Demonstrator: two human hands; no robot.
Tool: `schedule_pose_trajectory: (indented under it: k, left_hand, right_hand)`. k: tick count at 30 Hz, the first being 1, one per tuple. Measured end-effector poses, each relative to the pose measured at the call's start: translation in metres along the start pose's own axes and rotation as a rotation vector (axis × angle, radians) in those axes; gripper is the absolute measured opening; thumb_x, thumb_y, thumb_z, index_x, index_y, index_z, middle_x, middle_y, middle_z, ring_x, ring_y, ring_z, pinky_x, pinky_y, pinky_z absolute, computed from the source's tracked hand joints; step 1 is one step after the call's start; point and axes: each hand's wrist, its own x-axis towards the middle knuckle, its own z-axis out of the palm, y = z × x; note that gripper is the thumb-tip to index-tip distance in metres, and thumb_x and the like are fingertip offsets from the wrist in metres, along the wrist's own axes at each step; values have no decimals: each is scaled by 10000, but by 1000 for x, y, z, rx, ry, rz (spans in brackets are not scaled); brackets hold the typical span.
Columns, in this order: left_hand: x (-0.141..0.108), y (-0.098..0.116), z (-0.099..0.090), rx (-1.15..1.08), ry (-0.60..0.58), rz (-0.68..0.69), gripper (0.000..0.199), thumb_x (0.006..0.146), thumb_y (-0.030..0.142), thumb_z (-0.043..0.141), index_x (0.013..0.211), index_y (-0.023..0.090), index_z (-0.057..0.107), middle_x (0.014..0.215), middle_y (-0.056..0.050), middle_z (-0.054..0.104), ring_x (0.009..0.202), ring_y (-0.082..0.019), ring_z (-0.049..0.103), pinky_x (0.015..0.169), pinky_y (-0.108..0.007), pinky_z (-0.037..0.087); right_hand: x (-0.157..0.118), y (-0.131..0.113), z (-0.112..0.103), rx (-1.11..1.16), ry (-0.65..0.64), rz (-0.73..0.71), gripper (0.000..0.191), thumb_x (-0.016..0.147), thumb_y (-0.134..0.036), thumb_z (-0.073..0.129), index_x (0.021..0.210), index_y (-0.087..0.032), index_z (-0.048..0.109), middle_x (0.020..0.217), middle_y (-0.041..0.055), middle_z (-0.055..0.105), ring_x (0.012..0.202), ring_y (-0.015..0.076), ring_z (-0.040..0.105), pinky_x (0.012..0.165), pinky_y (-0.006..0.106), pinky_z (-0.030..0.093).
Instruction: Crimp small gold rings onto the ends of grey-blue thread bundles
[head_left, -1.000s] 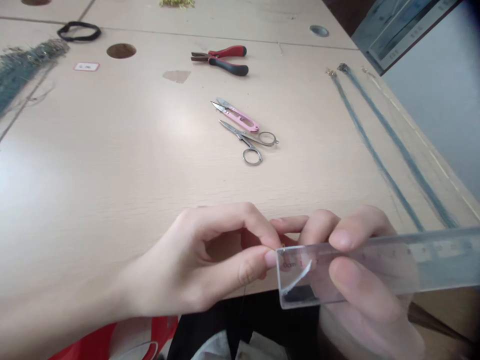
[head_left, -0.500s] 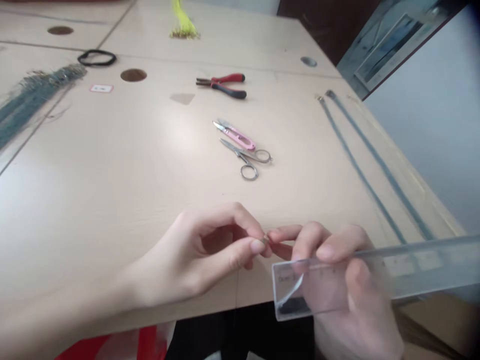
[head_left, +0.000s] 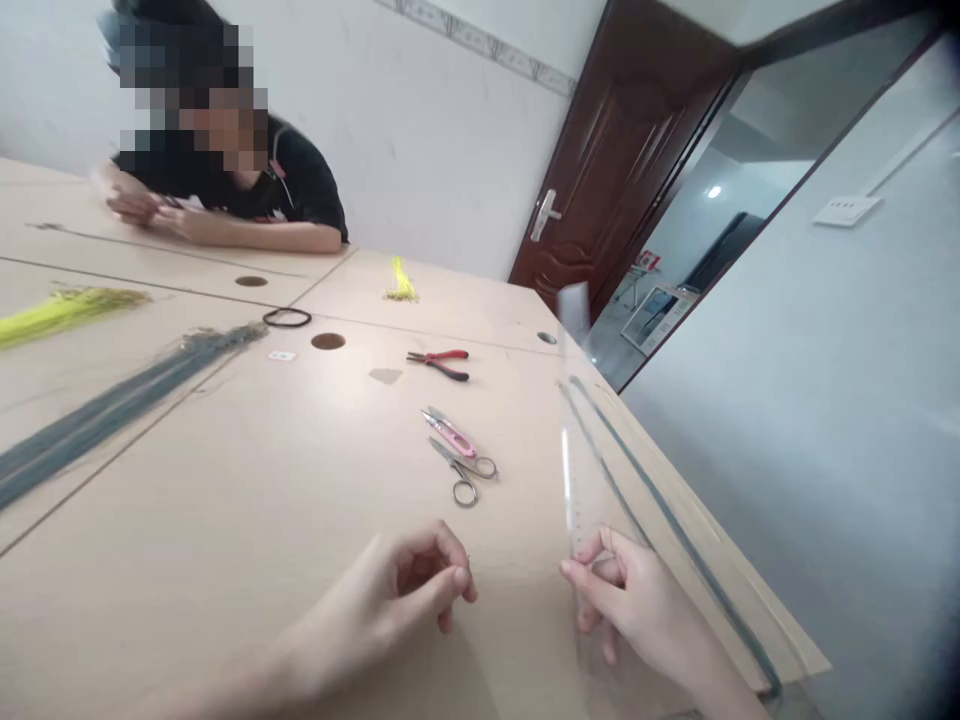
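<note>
My right hand (head_left: 626, 600) grips a long clear plastic ruler (head_left: 568, 480) near its lower part, between thumb and fingers. The ruler points away from me, its far end raised and blurred near the right table edge. To the left, my left hand (head_left: 424, 580) is above the table with thumb and forefinger pinched together. Whatever sits in that pinch is too small to make out. Just beyond it lie small metal scissors (head_left: 465, 470) and pink thread snips (head_left: 450, 435). Two grey-blue cords (head_left: 660, 490) lie along the right side, one partly behind the ruler.
Red-and-black pliers (head_left: 442, 365) lie farther back. At left are a grey-blue cord bundle (head_left: 112, 415), yellow cords (head_left: 60, 310) and a black loop (head_left: 287, 317). More yellow cords (head_left: 401, 280) lie at the back. A person (head_left: 247, 190) sits across the table; a wall (head_left: 787, 420) borders the right.
My hands have moved apart. The ruler has swung from lying crosswise to pointing away from me. My view has tilted up, bringing in the person, the door and the left bundles.
</note>
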Motion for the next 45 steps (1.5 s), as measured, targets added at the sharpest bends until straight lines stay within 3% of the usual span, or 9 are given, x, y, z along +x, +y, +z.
schedule_pose_trajectory:
  k: [4,9,19,24,29,33,36,40,45]
  left_hand:
    - [-1,2,1,1,14,21,141,861,224,461,761,150,527,728,9,590,647,-113,528,632,-234,390]
    - [-3,2,3,1,16,60,128,851,229,464,770,140,508,773,-16,611,638,-114,534,639,-254,403]
    - [-1,-6,1,20,9,127,125,834,242,487,777,133,507,788,-43,620,621,-122,549,617,-263,418]
    - [-1,-5,2,40,9,146,139,828,255,496,770,129,507,767,-40,617,583,-110,546,584,-242,400]
    - [3,-5,-1,73,40,178,142,836,260,493,765,138,510,793,-43,631,598,-112,561,593,-236,414]
    - [3,3,-10,130,134,207,199,866,314,479,775,140,519,782,-37,614,610,-115,559,598,-238,420]
    - [2,14,-15,183,210,233,234,891,339,457,797,139,532,742,-27,594,629,-117,554,610,-238,426]
    - [4,22,-7,259,217,238,189,884,303,457,801,151,535,819,-38,630,671,-116,579,652,-245,462]
    - [11,19,15,443,118,161,68,763,170,536,748,176,602,728,-2,655,686,-140,590,661,-256,450]
  right_hand:
    - [14,-4,-9,-145,-50,-17,239,845,-396,537,744,-189,473,458,-41,581,302,100,499,326,190,318]
    - [30,-21,-5,-309,-48,-90,168,869,-277,533,749,-162,517,559,-43,596,452,93,583,448,190,416]
    - [85,-52,1,-603,37,-96,258,897,-368,550,872,-118,606,758,-9,610,620,106,584,582,258,502]
    - [105,-67,8,-632,16,-91,282,913,-386,521,979,-123,598,843,20,630,664,115,606,604,274,523]
    - [114,-87,14,-627,64,-123,287,903,-395,533,961,-123,608,864,22,634,711,133,616,647,300,527]
    - [101,-107,14,-549,164,-221,243,895,-369,552,953,-140,606,915,38,629,775,143,608,707,327,517]
    - [71,-110,17,-398,159,-382,307,915,-428,492,877,-142,597,786,9,601,671,117,572,639,290,494]
    - [23,-86,28,-132,53,-536,446,938,-539,339,829,-167,559,675,-35,518,503,73,462,482,217,411]
    - [-8,-42,38,97,37,-507,331,923,-479,425,871,-190,579,775,0,575,640,103,532,497,193,432]
